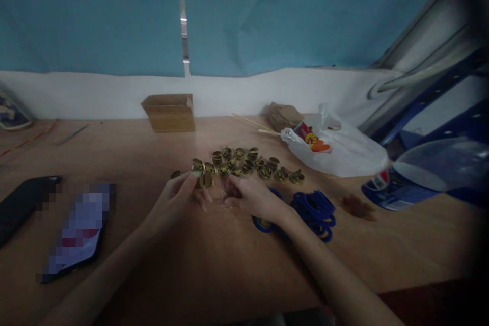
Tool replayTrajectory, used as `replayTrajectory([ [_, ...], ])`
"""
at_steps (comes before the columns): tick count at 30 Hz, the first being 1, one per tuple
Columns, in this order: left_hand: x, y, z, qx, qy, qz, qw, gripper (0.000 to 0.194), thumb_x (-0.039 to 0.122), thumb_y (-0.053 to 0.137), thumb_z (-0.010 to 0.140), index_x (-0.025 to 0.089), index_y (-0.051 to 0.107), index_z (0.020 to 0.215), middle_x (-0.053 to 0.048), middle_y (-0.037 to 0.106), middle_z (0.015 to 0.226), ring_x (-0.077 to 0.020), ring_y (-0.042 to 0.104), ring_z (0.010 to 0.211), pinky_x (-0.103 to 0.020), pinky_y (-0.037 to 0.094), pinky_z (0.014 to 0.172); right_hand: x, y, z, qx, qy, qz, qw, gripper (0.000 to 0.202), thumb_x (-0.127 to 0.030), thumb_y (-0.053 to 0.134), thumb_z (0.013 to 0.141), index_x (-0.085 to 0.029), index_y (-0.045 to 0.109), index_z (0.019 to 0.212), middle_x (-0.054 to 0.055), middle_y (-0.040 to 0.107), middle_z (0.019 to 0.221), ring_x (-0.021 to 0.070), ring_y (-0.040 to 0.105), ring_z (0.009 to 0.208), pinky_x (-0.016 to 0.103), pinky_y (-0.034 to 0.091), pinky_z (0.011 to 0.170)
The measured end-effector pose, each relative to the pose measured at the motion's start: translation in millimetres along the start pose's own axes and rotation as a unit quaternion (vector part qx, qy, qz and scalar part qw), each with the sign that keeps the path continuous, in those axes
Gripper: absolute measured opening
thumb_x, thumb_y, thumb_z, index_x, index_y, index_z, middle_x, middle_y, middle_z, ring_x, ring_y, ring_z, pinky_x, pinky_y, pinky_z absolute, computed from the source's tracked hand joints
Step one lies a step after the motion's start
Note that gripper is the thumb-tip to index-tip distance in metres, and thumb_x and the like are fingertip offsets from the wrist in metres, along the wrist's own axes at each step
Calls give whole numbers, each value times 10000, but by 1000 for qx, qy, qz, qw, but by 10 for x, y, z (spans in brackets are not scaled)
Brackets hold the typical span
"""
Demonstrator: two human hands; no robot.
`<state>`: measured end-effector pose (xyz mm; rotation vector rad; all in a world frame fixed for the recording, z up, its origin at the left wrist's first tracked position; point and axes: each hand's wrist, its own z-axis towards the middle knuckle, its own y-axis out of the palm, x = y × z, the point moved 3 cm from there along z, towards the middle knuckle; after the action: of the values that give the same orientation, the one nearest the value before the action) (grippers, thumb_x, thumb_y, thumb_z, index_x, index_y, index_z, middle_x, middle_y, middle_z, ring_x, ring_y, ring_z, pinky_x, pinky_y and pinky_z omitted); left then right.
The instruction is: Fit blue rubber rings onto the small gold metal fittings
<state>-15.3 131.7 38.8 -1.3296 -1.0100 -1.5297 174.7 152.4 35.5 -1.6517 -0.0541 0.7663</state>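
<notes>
My left hand [178, 198] is closed on a brass-coloured metal piece [205, 180] near the middle of the table. Close to its right, my right hand [250, 196] has its fingers curled together; what they hold, if anything, is too small and blurred to make out. Just beyond both hands lies a loose group of several round brass pieces [247, 165]. Several blue rings [315, 209] are heaped right of my right wrist, and another blue ring [263, 224] lies partly hidden beside that forearm.
An open cardboard box [170, 114] stands by the wall. A white plastic bag [344, 150] with wrappers lies at the back right, beside a brown paper packet [284, 114]. A large bottle [412, 178] is far right. Two phone-like devices [78, 234] [23, 204] lie left.
</notes>
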Motion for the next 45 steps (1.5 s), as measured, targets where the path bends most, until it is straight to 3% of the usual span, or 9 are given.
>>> replayTrajectory([
  [7, -87, 70, -65, 50, 13, 9, 999, 365, 452, 465, 917, 139, 572, 764, -26, 655, 675, -111, 591, 530, -249, 476, 545, 32, 85, 32, -9, 9, 41, 999, 86, -135, 644, 777, -163, 563, 769, -4, 574, 684, 113, 487, 612, 240, 292, 560],
  [11, -153, 86, -66, 66, 15, 24, 997, 353, 431, 463, 924, 144, 561, 743, -15, 644, 651, -109, 594, 539, -241, 480, 553, -7, 76, 34, -1, 2, 34, 999, 127, -90, 604, 792, -164, 540, 711, 13, 574, 694, 124, 502, 634, 248, 325, 589],
  [17, -193, 75, -49, 64, 10, 14, 998, 363, 450, 459, 921, 144, 543, 745, -18, 641, 663, -105, 596, 529, -242, 483, 559, -40, -75, 18, 66, 6, 87, 994, 95, -159, 582, 838, -173, 538, 755, 23, 581, 750, 145, 543, 699, 268, 387, 634],
  [19, -203, 84, -35, 61, 13, 8, 998, 326, 457, 503, 896, 140, 550, 836, -27, 660, 730, -112, 627, 547, -242, 492, 566, -40, -85, 24, 63, 20, 207, 976, 104, -227, 555, 869, -188, 521, 779, -9, 559, 685, 127, 541, 613, 256, 404, 574],
  [22, -222, 109, -21, 47, 24, -13, 999, 338, 458, 566, 852, 148, 521, 977, -52, 676, 863, -139, 674, 604, -264, 527, 597, -67, -64, 41, 40, 31, 423, 905, 173, -336, 581, 858, -195, 502, 797, -32, 566, 645, 112, 565, 551, 249, 456, 534],
  [25, -242, 138, -22, 28, 26, -24, 999, 319, 411, 585, 844, 155, 495, 1013, -80, 668, 955, -168, 702, 697, -299, 555, 663, -99, -65, 46, 44, 40, 514, 856, 221, -363, 666, 797, -176, 560, 848, -8, 628, 713, 111, 609, 628, 248, 492, 596],
  [32, -262, 147, -51, 51, 34, 4, 998, 337, 273, 674, 779, 198, 501, 1059, -83, 652, 1082, -219, 660, 1012, -348, 552, 822, -116, -77, 34, 65, 55, 524, 847, 195, -326, 662, 797, -174, 655, 919, -3, 633, 753, 91, 568, 617, 243, 464, 600],
  [40, -248, 96, -103, 83, 57, 60, 993, 351, 254, 725, 742, 205, 523, 1026, -72, 669, 1076, -207, 660, 1028, -373, 524, 923, -86, 16, 57, 103, 81, 531, 837, 220, -377, 640, 816, -172, 560, 801, -19, 570, 721, 79, 517, 574, 226, 413, 545],
  [45, -228, 115, -103, 113, 68, 68, 989, 470, 244, 758, 703, 216, 498, 1093, -73, 660, 1110, -211, 659, 1030, -370, 538, 904, -138, -22, 43, 153, 78, 521, 836, 215, -377, 671, 784, -173, 606, 803, -28, 547, 694, 86, 490, 605, 212, 392, 542],
])
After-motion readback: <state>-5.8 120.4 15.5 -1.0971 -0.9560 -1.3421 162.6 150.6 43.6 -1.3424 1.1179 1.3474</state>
